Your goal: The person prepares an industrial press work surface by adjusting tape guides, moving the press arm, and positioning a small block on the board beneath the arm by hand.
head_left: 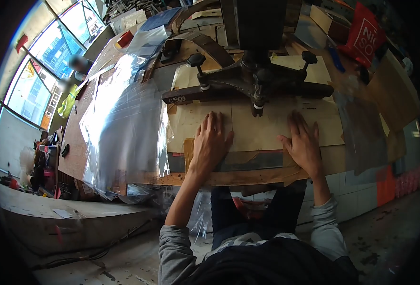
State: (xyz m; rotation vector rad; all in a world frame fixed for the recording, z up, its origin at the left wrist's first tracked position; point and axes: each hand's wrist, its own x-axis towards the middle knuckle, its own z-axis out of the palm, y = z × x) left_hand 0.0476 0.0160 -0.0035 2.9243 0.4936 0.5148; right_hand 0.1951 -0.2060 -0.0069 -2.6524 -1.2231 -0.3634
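My left hand (211,143) lies flat on a pale tan board (257,133), fingers stretched forward. My right hand (303,146) rests palm down on the same board further right, its thumb spread from the fingers. Neither hand grips anything. Just beyond my fingertips, a dark metal press head (255,78) with a wide crossbar (295,89) spans the board. Two black knobs stand on it, the left knob (196,60) and the right knob (309,57). Whether the crossbar touches the board I cannot tell. Brown tape covers parts of the table's front edge (248,176).
Clear plastic sheets (129,128) are spread left of the board, and another plastic sheet (364,133) hangs at the right. A red bag (363,35) and a brown cardboard piece (394,90) stand at the back right. Beyond the table's left side is a person (80,66) by the windows.
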